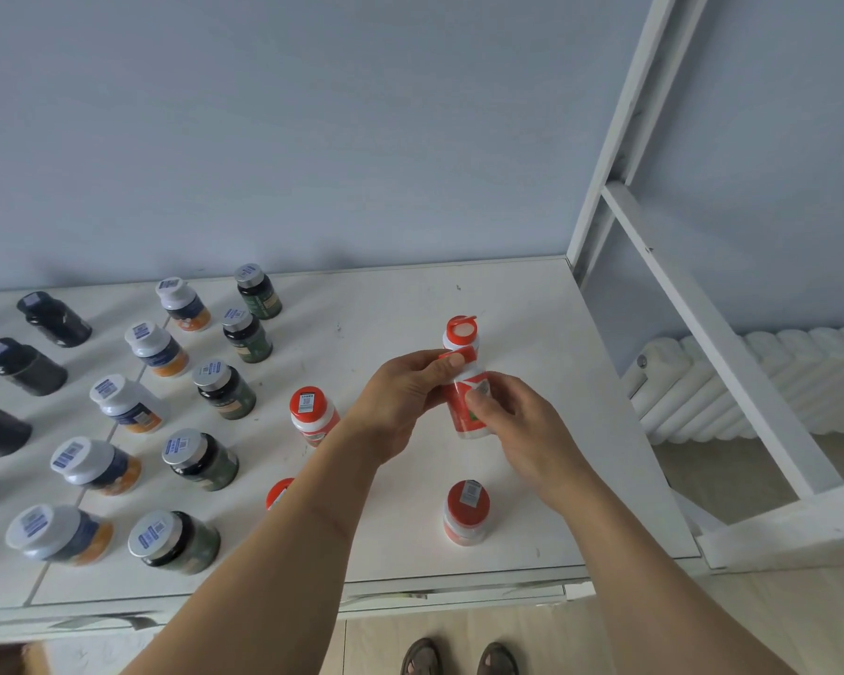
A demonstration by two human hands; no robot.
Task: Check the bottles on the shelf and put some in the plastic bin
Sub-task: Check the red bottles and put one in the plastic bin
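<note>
Holding a red-and-white bottle [464, 382] above the white shelf [532, 333], a person checks it with both hands, its flip cap [460, 328] swung open so that the pale inside of the lid shows. The left hand [400, 397] grips the bottle near the neck, thumb laid across the red collar; the right hand [512, 416] pinches the lower body and label between thumb and fingers. The bottle leans slightly, mouth away from the viewer, and its base is clear of the shelf.

Three more red-capped bottles stand upright nearby: one [313, 414] just left of the left wrist, one [466, 511] near the front edge under the right forearm, and one [279, 494] half hidden behind the left forearm. Further left stand rows of white-capped bottles [128, 404] and dark green bottles [225, 389], each with a barcode sticker on its lid, with black bottles [52, 318] beyond them.

The plastic bin is not in view, so where a rejected or chosen bottle would go cannot be told from here.

Doing this check well seems to call for keeping the bottle close to upright while the cap is open, lest the contents spill, and for the right hand to hold it firmly while the left turns the label into view. The cap would best be snapped shut before the bottle travels anywhere. Care is needed lowering the forearms, which pass close over the standing bottles.
</note>
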